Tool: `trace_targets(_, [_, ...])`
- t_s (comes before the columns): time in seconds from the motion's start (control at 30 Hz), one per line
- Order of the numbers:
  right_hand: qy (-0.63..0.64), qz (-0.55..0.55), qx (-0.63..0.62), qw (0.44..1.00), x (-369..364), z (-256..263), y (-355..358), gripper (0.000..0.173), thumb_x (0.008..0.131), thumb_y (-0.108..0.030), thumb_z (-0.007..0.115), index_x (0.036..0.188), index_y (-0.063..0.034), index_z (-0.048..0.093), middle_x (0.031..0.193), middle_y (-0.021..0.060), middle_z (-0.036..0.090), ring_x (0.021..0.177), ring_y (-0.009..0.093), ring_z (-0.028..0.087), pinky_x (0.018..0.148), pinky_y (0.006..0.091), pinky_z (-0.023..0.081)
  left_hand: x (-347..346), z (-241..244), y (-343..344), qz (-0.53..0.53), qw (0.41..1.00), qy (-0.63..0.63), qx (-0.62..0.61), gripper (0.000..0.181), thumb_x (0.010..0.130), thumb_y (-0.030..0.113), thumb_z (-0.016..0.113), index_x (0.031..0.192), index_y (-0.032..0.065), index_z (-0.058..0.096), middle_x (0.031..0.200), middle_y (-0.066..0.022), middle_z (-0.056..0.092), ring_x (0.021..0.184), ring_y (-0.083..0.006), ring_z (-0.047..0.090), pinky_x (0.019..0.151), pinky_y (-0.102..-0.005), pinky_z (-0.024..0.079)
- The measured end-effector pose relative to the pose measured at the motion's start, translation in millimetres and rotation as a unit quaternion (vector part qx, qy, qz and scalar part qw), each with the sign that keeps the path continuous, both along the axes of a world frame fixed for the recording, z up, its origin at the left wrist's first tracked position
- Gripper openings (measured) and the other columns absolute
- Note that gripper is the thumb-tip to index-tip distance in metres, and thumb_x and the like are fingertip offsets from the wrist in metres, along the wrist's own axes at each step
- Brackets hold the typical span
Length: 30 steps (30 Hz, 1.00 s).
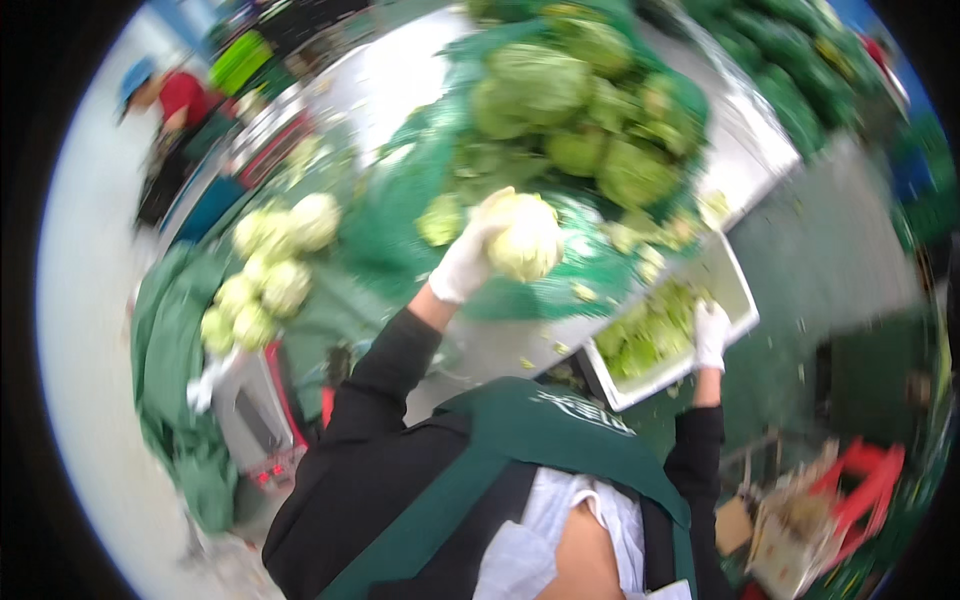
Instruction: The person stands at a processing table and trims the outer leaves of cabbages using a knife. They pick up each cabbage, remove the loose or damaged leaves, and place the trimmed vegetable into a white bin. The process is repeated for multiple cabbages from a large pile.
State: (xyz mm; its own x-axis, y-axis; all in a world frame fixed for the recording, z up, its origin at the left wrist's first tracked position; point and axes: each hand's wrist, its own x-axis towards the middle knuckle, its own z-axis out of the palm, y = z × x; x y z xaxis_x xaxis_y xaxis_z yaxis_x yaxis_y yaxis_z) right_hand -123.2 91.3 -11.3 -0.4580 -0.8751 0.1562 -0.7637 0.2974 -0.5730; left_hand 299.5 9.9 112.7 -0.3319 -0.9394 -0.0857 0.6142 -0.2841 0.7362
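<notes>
My left hand (pixel 469 251), in a white glove, is shut on a pale, trimmed cabbage head (pixel 527 238), held above a green mesh sack (pixel 525 300). At the right, my gloved right hand (pixel 710 330) is at the near right side of a white foam box (pixel 739 281) that holds green leaves (pixel 652 330); its fingers are over the leaves, and blur hides whether they grip any. Beyond my left hand, untrimmed green cabbages (pixel 536 86) are heaped on the open mesh sack. Several pale cabbage heads (pixel 285 289) are piled on the green cloth at the left.
A weighing scale (pixel 251 412) stands near my left side. Leaf scraps lie on the metal table (pixel 499 349). Filled green sacks (pixel 787 90) are at the upper right, a red stool (pixel 862 487) at the lower right. Another person (pixel 176 97) is at the upper left.
</notes>
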Motion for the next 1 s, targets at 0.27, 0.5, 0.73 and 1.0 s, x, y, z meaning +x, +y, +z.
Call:
trace_targets(0.27, [-0.362,-0.054,0.03,0.93,60.9,9.3,-13.7,0.014,0.089,-0.015,0.062,0.082,-0.0048,0.056,0.058,-0.0035,0.044,0.04,0.006,0.039,0.034,0.024,0.033,317.5,40.0,-25.9,0.405,0.897,0.084,0.159,0.054,0.089,0.049,0.054,0.133,0.0178,0.051,0.137,-0.0112,0.052,0.128,-0.0338,0.046,0.105,-0.058,0.035])
trace_targets(0.5, [-0.316,-0.041,0.115,0.941,84.8,14.7,-14.6,0.012,0.093,-0.016,0.062,0.089,-0.0056,0.056,0.06,-0.004,0.045,0.042,0.006,0.036,0.036,0.0234,0.032,515.2,-15.4,-25.3,0.505,0.849,-0.039,0.148,0.067,0.088,0.066,0.039,0.13,0.017,0.055,0.133,-0.0073,0.057,0.122,-0.036,0.05,0.101,-0.0567,0.036])
trace_targets(0.73, [-0.23,0.0,0.106,0.967,102.3,-4.1,-34.3,0.029,0.09,-0.028,0.064,0.09,0.0008,0.062,0.071,0.007,0.06,0.061,0.016,0.053,0.057,0.0324,0.045,698.6,-62.5,58.8,0.522,0.644,-0.559,-0.024,0.049,0.092,0.031,0.056,0.133,0.0059,0.048,0.133,-0.0118,0.055,0.121,-0.0287,0.053,0.103,-0.0404,0.043])
trace_targets(1.0, [-0.327,-0.016,0.129,0.936,152.4,33.9,-50.0,0.036,0.091,-0.036,0.065,0.096,-0.0009,0.061,0.07,0.0054,0.06,0.047,0.009,0.052,0.042,0.0262,0.043,267.0,4.6,-152.2,0.229,0.885,-0.384,-0.127,0.023,0.09,0.014,0.059,0.107,0.002,0.07,0.12,-0.0099,0.062,0.107,-0.0175,0.06,0.092,-0.0275,0.049])
